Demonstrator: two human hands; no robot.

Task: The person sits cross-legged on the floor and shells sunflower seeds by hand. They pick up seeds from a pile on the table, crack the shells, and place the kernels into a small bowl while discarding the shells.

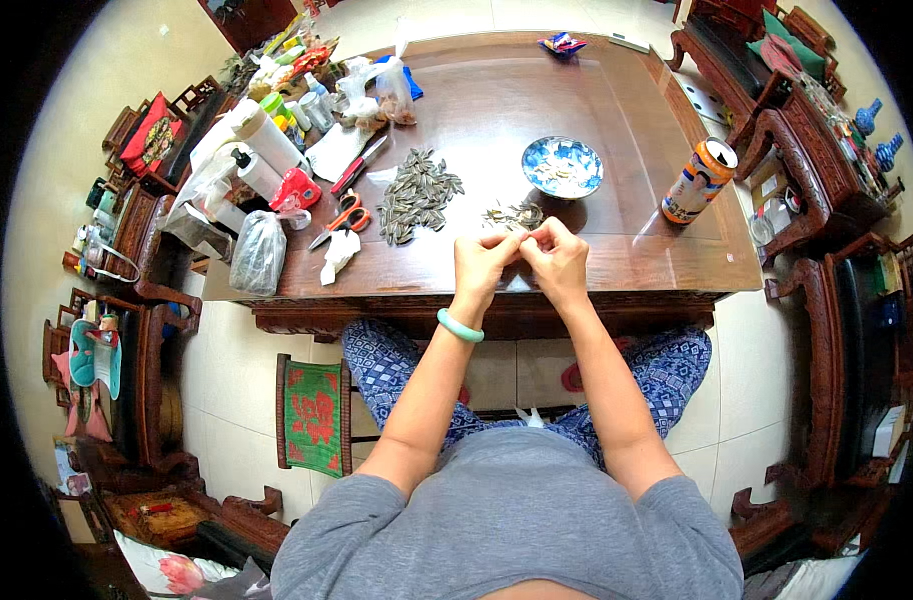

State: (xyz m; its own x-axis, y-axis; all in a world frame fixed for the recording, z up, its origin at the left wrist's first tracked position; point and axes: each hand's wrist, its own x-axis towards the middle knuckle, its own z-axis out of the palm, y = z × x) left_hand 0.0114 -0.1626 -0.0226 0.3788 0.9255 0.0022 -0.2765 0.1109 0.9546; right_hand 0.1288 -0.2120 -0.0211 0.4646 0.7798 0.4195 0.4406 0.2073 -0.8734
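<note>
My left hand (483, 264) and my right hand (558, 259) meet fingertip to fingertip over the front part of the wooden table (621, 259). Something small seems pinched between them, likely a sunflower seed, mostly hidden by the fingers. Just beyond the fingertips lies a small heap of seed shells (513, 216). Behind it stands a blue and white bowl (562, 167) with pale shelled kernels inside. Left of the hands is a larger pile of unshelled sunflower seeds (419, 196).
Orange-handled scissors (351, 216), a crumpled tissue (341, 256), a red-handled knife (359, 164) and a filled plastic bag (258, 253) lie at the left. Bottles and packages crowd behind them. An open orange can (699, 181) stands at the right; a crumpled wrapper (562, 45) lies at the far edge.
</note>
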